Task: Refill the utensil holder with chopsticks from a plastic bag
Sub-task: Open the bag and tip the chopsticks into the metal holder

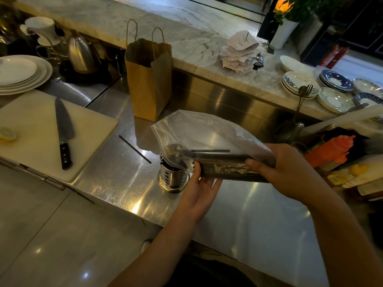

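A clear plastic bag (207, 131) with a bundle of dark chopsticks (223, 168) inside is held sideways above the steel counter. My left hand (199, 191) supports the bundle from below near its left end. From the right, my right hand (288, 172) grips bag and bundle together. The bag's open mouth hangs over the perforated steel utensil holder (173, 179), which stands upright on the counter. One or two chopsticks stick out further left inside the bag. A single dark chopstick (134, 149) lies loose on the counter left of the holder.
A brown paper bag (148, 79) stands behind the holder. To the left, a large knife (63, 131) rests on a white cutting board (31, 129), with stacked plates (22, 73) and a kettle (81, 52) beyond. Dishes (335, 90) and receipts (238, 52) sit on the marble ledge. Bottles and containers (339, 160) crowd the right.
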Available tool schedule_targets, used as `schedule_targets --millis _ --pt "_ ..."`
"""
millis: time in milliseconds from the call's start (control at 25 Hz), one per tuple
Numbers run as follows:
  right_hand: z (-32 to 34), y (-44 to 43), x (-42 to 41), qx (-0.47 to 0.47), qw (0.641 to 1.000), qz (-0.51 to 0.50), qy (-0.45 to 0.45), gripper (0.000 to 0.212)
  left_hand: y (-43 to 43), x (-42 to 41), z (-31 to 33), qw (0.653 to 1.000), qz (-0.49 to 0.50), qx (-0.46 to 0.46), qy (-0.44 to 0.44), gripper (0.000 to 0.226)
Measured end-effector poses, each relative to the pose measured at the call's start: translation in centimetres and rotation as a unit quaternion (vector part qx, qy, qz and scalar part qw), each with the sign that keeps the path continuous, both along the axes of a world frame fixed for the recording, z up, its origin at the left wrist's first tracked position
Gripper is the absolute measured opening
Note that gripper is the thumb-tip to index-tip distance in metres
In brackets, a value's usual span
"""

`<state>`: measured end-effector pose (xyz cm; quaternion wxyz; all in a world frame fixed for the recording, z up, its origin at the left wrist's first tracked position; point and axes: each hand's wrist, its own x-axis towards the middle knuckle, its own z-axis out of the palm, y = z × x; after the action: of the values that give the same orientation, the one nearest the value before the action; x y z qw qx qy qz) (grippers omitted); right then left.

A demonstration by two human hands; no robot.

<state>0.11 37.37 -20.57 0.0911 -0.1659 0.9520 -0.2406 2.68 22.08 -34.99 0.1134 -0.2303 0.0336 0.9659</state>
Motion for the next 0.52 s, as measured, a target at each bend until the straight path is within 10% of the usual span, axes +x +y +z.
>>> schedule_targets --millis 520 --pt "0.65 -0.50 0.48 -0.016 1.000 -0.014 0.009 0.031 -0.14 0.01 -0.22 1.000 0.004 0.024 -0.005 0.057"
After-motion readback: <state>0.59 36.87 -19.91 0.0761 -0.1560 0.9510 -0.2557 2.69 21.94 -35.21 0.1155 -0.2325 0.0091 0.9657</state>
